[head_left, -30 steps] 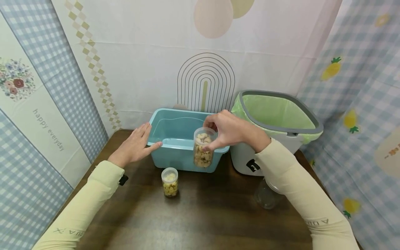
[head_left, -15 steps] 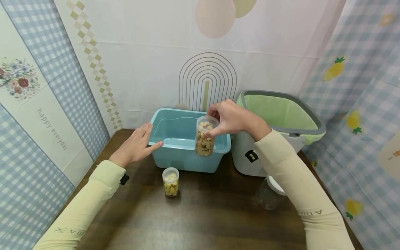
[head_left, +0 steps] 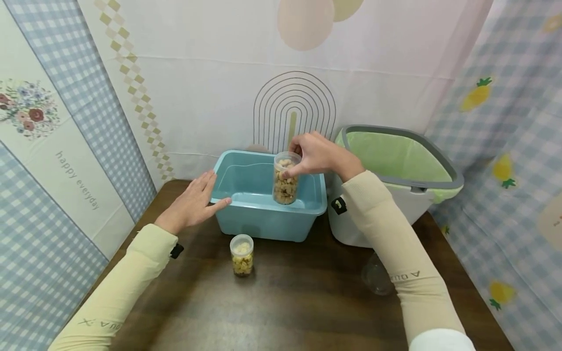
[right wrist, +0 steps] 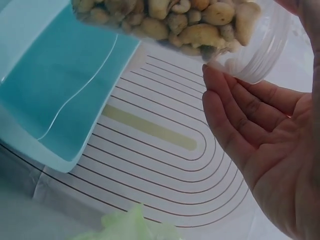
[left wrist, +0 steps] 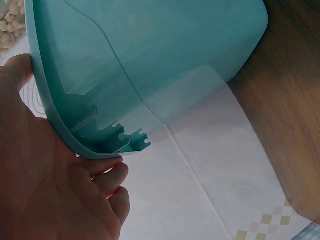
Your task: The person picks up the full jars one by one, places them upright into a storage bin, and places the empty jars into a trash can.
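Note:
My right hand (head_left: 312, 155) pinches the top of a clear plastic jar of nuts (head_left: 285, 178) and holds it upright over the inside of a teal plastic tub (head_left: 263, 222). The right wrist view shows the jar (right wrist: 200, 22) from below, with fingers (right wrist: 235, 120) beside its rim. My left hand (head_left: 193, 202) lies flat against the tub's left front corner, fingers straight; in the left wrist view the palm (left wrist: 45, 190) presses the tub rim (left wrist: 55, 120). A second, smaller jar of nuts (head_left: 241, 255) stands on the brown table in front of the tub.
A white bin with a grey rim and green liner (head_left: 395, 165) stands right of the tub. A clear empty jar (head_left: 376, 278) lies on the table (head_left: 298, 312) near my right forearm. Fabric backdrops close in the left, back and right sides.
My right hand has carried the jar of nuts up and back, from in front of the tub's near wall to above its inside. The left hand has stayed on the tub corner.

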`<state>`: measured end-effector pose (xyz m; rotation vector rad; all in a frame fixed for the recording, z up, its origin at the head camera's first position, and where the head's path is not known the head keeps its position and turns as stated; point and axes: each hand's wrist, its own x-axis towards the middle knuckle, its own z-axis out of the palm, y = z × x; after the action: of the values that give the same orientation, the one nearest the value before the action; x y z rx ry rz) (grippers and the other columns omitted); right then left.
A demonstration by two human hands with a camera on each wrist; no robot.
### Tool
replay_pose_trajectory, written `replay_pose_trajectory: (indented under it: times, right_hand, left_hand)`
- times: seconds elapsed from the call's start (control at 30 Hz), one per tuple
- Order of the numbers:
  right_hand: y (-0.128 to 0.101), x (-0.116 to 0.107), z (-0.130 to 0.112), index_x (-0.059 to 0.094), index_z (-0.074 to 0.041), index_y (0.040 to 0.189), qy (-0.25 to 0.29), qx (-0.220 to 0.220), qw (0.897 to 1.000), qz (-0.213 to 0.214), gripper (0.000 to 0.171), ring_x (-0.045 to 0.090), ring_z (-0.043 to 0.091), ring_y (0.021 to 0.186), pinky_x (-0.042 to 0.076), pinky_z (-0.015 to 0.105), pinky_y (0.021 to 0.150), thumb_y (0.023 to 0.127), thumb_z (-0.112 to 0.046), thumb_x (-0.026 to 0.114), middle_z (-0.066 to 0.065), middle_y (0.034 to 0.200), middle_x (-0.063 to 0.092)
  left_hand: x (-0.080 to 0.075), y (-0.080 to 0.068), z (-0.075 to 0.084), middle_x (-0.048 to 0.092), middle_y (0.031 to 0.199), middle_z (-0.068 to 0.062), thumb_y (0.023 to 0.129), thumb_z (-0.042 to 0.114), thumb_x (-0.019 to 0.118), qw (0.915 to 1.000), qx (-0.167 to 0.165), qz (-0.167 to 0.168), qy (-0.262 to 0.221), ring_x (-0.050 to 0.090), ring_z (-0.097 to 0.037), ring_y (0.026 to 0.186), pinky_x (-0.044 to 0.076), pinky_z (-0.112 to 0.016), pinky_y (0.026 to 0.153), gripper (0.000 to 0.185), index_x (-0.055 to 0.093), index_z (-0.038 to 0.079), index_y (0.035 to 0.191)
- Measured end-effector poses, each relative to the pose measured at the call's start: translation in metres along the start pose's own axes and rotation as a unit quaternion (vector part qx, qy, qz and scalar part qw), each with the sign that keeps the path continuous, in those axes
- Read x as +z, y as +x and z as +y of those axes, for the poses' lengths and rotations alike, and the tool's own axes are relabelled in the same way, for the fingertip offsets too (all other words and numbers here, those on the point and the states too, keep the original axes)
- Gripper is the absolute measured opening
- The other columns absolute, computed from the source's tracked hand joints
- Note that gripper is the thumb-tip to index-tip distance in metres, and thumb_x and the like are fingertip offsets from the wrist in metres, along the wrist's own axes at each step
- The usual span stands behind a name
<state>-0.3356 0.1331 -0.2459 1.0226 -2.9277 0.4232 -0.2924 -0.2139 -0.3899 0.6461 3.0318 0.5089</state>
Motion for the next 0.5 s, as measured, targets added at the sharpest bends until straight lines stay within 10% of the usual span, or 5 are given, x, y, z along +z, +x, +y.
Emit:
replay_pose_trajectory:
  times: [0.5]
  right_hand:
    - [0.055,0.014,0.044,0.067,-0.009,0.092,0.012,0.009,0.999,-0.032,0.037,0.046,0.018,0.068,0.04,0.03,0.062,0.082,-0.039,0.084,0.002,0.076,0.055]
  left_hand:
    - [0.002,0.013,0.008,0.004,0.177,-0.025,0.108,0.065,0.041,0.9996,-0.025,0.006,-0.004,0.005,-0.042,0.166,0.006,-0.06,0.135,0.1,0.004,-0.006,0.167]
